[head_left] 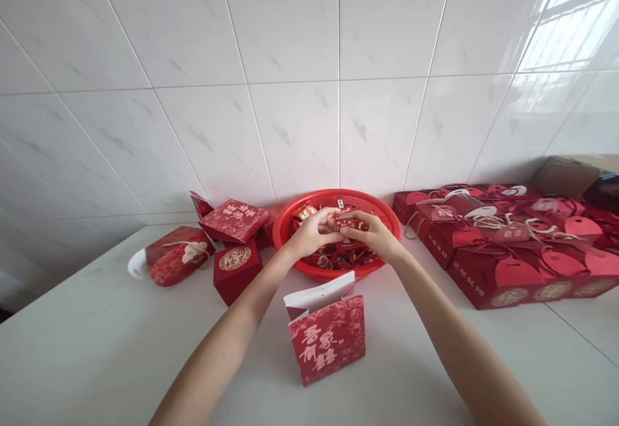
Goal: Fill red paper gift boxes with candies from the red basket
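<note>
Over the red plastic basket (396, 227), my left hand (313, 234) and my right hand (374, 236) face each other with fingers curled. A small red packet with pale print (346, 222) is between them, gripped at its two sides. More red and gold wrapped sweets (322, 260) lie loose in the basket below. Between my forearms a red paper gift box (329, 342) with pale characters stands upright on the white counter, its top flaps open. What is inside that box is hidden.
On the left are several red gift boxes (236, 270), some tilted on others, and a tagged one (176, 261) lying on its side. Rows of closed red boxes with cord handles (498, 278) fill the right. A brown carton (563, 174) stands behind them, by the tiled wall (300, 136).
</note>
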A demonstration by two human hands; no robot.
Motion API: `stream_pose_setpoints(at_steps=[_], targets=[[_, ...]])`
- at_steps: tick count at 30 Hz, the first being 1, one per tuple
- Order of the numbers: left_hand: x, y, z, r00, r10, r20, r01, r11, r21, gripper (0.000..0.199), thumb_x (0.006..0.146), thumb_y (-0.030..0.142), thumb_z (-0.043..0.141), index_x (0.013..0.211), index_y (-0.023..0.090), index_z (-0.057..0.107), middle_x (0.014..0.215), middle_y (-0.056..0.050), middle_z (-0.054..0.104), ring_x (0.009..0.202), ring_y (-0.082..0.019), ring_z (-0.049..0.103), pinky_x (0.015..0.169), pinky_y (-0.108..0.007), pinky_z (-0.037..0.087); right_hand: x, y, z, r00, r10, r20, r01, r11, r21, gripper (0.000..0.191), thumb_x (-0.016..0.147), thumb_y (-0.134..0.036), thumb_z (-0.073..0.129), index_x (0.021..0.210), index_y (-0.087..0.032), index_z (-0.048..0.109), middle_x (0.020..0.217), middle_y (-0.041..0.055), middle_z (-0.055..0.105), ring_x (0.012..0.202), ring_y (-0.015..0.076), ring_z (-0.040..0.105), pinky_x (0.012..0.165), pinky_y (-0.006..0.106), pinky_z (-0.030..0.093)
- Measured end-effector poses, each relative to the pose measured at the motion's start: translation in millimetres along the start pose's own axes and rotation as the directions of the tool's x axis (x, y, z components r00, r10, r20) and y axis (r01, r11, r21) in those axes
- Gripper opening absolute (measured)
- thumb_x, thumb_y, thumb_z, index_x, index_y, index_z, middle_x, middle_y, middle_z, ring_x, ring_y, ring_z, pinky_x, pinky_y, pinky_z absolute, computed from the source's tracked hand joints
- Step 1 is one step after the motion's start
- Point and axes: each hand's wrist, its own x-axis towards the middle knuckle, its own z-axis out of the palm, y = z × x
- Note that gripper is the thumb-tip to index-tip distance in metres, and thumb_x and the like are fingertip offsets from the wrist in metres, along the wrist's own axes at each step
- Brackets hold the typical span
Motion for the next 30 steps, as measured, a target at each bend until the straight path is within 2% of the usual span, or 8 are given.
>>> stream_pose_setpoints(at_steps=[3,6,10,17,19,22,25,30], targets=[[0,1,0.9,1.0,-0.002,0.027,0.001,0.999,0.049,0.054,0.072,0.032,0.08,0.12,0.02,0.058,0.09,-0.002,0.066,0.089,-0.02,0.068,0.085,-0.034,0.053,0,1,1,0.999,0.002,-0.036,0.0,0.999,0.035,0.038,0.074,-0.049,0.078,0.1,-0.021,0.074,0.098,0.0049,0.075,0.094,0.0236,0.068,0.083,0.035,0.053],[0,4,1.8,1.0,0.017,0.016,-0.02,0.987,0.161,0.028,0.078,0.032,0.073,0.101,0.019,0.062,0.085,-0.002,0.067,0.083,-0.02,0.066,0.079,-0.031,0.052,1,1,2,0.983,0.001,-0.181,0.009,0.999,0.052,0.035,0.071,-0.05,0.079,0.09,-0.021,0.071,0.09,0.0027,0.072,0.087,0.022,0.066,0.078,0.034,0.053],[-2,9,3.6,0.984,-0.084,0.158,0.011,0.908,0.419,0.007,0.076,0.023,0.07,0.079,0.02,0.065,0.077,-0.002,0.07,0.076,-0.021,0.066,0.07,-0.03,0.05,3,2,2,0.954,0.053,-0.294,-0.028,0.996,0.087,0.044,0.06,-0.049,0.086,0.088,-0.021,0.068,0.085,0.0018,0.07,0.079,0.0206,0.064,0.072,0.033,0.052],[-4,9,3.1,0.943,-0.234,0.237,0.086,0.859,0.505,0.043,0.057,0.003,0.066,0.094,0.023,0.074,0.073,0.001,0.071,0.072,-0.022,0.068,0.063,-0.027,0.049,4,4,2,0.949,0.084,-0.303,-0.048,0.991,0.124,0.048,0.054,-0.047,0.089,0.087,-0.021,0.065,0.086,0.0014,0.067,0.076,0.0185,0.061,0.069,0.031,0.05],[-3,6,1.2,0.956,-0.222,0.189,0.12,0.891,0.438,0.05,0.056,0.0,0.063,0.1,0.022,0.074,0.074,0.0,0.071,0.073,-0.022,0.069,0.062,-0.026,0.051,3,5,1,0.949,0.078,-0.306,-0.038,0.99,0.135,0.048,0.054,-0.047,0.089,0.087,-0.021,0.065,0.087,0.0016,0.068,0.078,0.019,0.062,0.07,0.031,0.051],[0,1,-2.9,0.991,-0.126,-0.034,0.131,0.966,0.223,0.051,0.063,0.003,0.063,0.112,0.018,0.069,0.084,-0.004,0.073,0.079,-0.021,0.071,0.068,-0.028,0.055,4,6,1,0.95,0.077,-0.302,-0.04,0.991,0.129,0.05,0.054,-0.049,0.09,0.087,-0.021,0.065,0.087,0.0024,0.069,0.078,0.0196,0.062,0.069,0.032,0.052],[2,-2,-7.6,0.962,-0.071,-0.263,0.08,0.997,0.023,0.049,0.067,0.01,0.069,0.115,0.016,0.065,0.091,-0.005,0.071,0.085,-0.02,0.07,0.08,-0.032,0.057,4,6,0,0.955,0.078,-0.287,-0.046,0.992,0.117,0.051,0.053,-0.05,0.091,0.085,-0.021,0.064,0.09,0.0031,0.069,0.078,0.02,0.063,0.07,0.032,0.053],[1,-2,-10.0,0.935,-0.079,-0.346,0.041,0.993,-0.115,0.05,0.063,0.014,0.075,0.112,0.015,0.067,0.095,-0.004,0.068,0.092,-0.019,0.066,0.088,-0.034,0.055,4,3,1,0.967,0.088,-0.24,-0.068,0.994,0.088,0.047,0.054,-0.048,0.09,0.082,-0.021,0.065,0.086,0.0019,0.068,0.075,0.0181,0.062,0.07,0.033,0.053]])
